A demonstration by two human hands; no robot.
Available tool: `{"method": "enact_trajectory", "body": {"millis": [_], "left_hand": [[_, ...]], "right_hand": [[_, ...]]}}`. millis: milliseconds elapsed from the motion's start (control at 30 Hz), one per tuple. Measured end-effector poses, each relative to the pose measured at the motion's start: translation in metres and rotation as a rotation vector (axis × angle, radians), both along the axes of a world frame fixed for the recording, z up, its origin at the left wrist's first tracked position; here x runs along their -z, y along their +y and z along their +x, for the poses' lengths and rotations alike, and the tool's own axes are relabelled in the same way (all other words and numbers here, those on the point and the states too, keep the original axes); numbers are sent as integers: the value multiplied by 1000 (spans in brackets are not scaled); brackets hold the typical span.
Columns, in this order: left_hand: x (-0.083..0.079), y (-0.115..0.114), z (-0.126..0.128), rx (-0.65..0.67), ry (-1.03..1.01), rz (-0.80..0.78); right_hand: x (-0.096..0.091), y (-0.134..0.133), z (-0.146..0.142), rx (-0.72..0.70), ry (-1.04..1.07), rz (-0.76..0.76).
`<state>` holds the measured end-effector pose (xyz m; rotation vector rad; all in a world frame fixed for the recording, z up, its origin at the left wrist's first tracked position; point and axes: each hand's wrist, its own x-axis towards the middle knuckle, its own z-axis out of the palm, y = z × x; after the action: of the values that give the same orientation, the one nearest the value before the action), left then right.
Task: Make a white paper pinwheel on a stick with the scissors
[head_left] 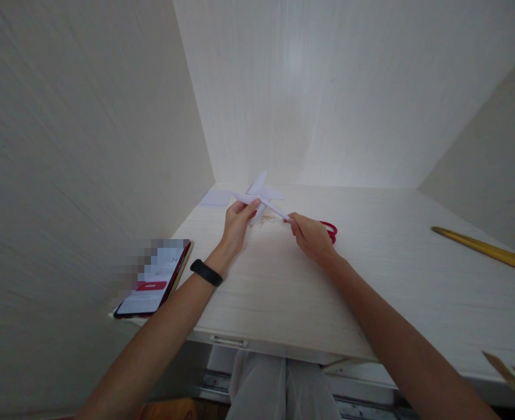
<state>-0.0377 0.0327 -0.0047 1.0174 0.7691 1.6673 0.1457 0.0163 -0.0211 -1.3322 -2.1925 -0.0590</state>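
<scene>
A white paper pinwheel (pixel 266 191) with several pointed blades is held up over the far part of the desk. My left hand (pixel 237 223) pinches it close to its centre, the fingers partly hidden behind the blades. From the centre a thin white paper stick (pixel 276 209) slants down to the right, and my right hand (pixel 309 232) is closed around its lower end. Red-handled scissors (pixel 330 231) lie on the desk just beyond my right hand, their blades mostly hidden. Some thin tan strands (pixel 263 220) rest beneath the pinwheel.
White paper (pixel 216 197) lies at the desk's back left corner. A tablet or phone with a lit screen (pixel 152 280) sits at the left edge. On the right is a long yellow object (pixel 480 247). Walls enclose the white desk (pixel 274 291) at the left, back and right.
</scene>
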Motion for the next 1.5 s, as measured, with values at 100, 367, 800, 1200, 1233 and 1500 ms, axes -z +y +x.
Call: {"method": "enact_trajectory", "body": {"millis": [100, 367, 800, 1200, 1233, 1500], "left_hand": [[1, -1, 0, 36, -30, 16], [2, -2, 0, 89, -64, -4], [4, 1, 0, 122, -156, -7], [5, 3, -2, 89, -162, -2], [5, 3, -2, 84, -158, -5], [6, 4, -1, 78, -152, 20]], "right_hand": [[-1, -1, -1, -5, -3, -7], [-3, -2, -1, -12, -21, -18], [-3, -3, -2, -17, -28, 4], [0, -1, -1, -26, -19, 38], [0, -1, -1, -25, -21, 34], [-1, -2, -1, -12, -41, 20]]}}
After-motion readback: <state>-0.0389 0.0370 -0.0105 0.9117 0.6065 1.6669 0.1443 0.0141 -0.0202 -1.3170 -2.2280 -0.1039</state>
